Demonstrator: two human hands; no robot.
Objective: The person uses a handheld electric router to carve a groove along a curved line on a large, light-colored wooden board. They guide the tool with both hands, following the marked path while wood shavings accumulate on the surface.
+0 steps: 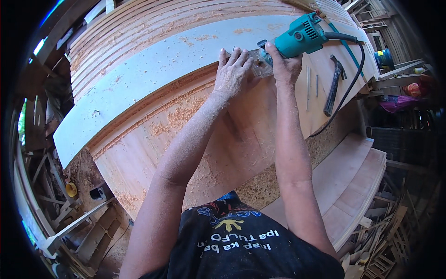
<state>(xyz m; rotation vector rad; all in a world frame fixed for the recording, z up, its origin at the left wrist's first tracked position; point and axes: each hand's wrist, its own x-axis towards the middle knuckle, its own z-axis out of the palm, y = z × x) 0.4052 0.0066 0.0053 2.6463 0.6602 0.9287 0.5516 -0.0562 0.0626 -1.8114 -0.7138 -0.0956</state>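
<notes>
My right hand point(285, 67) is wrapped round the lower body of a teal trim router point(302, 36), which leans over with its motor end toward the right. The router's clear base point(263, 67) sits at the edge of a pale curved template board point(153, 60). Dusted with sawdust, my left hand point(233, 70) lies with fingers stretched out on the board, right beside the base; its thumb is partly hidden there. Below the template, a routed groove point(153, 102) with shavings curves across the wooden panel point(139, 153). The router bit is hidden.
A hammer point(334, 86) and two thin metal rods point(308, 88) lie on the panel to the right. The router's black cord point(355, 76) loops over the right edge. Ridged wood point(139, 28) extends behind the template. Curved boards point(348, 181) stand lower right, near scrap wood point(390, 237).
</notes>
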